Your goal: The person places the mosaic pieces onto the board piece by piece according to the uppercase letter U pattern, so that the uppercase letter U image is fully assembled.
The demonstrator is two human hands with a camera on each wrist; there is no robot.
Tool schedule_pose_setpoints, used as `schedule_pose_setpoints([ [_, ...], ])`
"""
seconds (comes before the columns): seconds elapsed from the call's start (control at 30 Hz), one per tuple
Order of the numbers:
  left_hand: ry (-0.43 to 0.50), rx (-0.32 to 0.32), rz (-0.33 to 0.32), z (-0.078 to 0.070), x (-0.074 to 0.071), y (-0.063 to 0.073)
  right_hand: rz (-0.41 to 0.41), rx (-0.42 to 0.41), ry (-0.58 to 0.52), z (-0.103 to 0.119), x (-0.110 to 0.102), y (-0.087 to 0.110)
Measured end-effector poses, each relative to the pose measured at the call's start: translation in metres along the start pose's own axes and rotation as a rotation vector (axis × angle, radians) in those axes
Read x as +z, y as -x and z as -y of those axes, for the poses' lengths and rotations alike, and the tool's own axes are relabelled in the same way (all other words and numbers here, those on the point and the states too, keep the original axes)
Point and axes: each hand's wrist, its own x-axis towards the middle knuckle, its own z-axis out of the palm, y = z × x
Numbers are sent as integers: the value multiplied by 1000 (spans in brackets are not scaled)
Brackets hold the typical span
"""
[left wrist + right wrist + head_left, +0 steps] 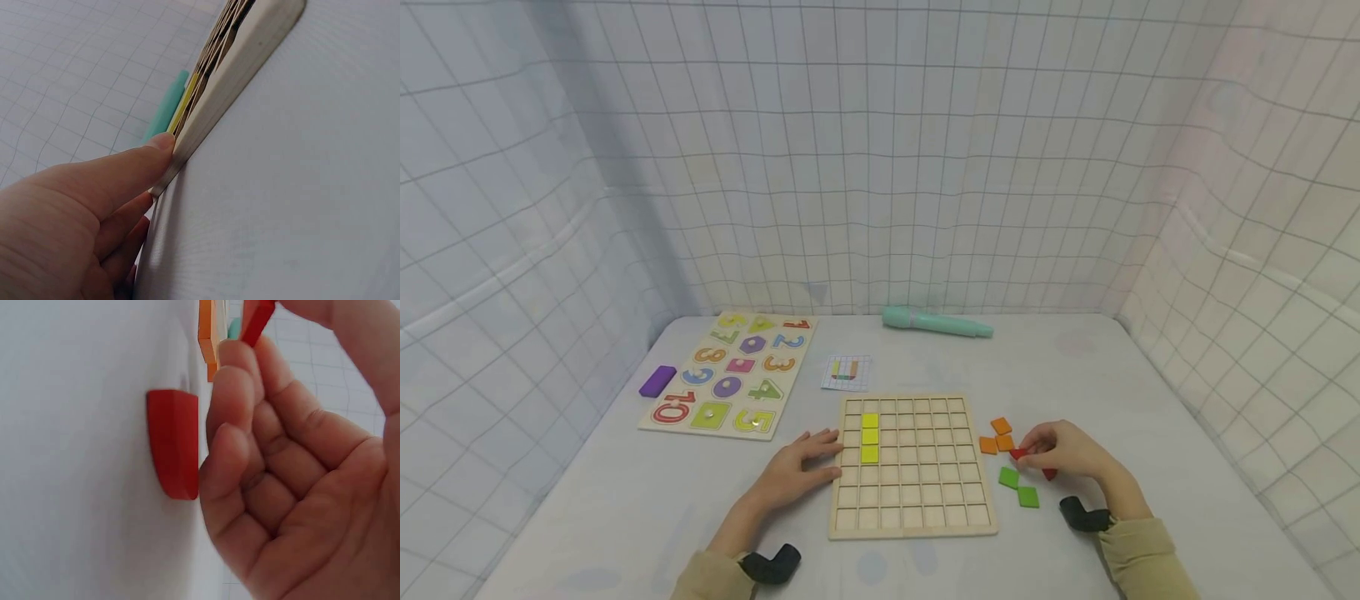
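My right hand pinches a red tile between thumb and fingertips, just right of the wooden grid board. Under that hand another red tile lies on the table. Three orange tiles lie between the board and my right hand, and two green tiles sit nearer me. My left hand rests at the board's left edge, fingers extended, with the thumb touching the rim in the left wrist view. Three yellow tiles fill neighbouring cells of one column near the board's left side.
A small pattern card lies behind the board. At the back is a mint-green pen-shaped object. A number puzzle board occupies the left side, with a purple block beside it. Grid-patterned cloth walls enclose the table.
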Motion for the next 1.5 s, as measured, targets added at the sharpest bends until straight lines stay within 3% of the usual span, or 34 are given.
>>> schedule_pose_setpoints([
  [0.2,1,6,1,1,0,0,-6,-25,4,8,3,-7],
  [0.47,-5,-8,0,1,1,0,1,-140,-31,37,15,-25],
  [0.97,-20,37,-2,3,1,-1,137,-261,-97,109,63,-63],
  [1.13,-23,19,-1,2,1,-1,155,-272,-72,128,82,-71],
  [1.5,-20,1,14,0,-1,-1,163,-181,-6,153,114,-78],
])
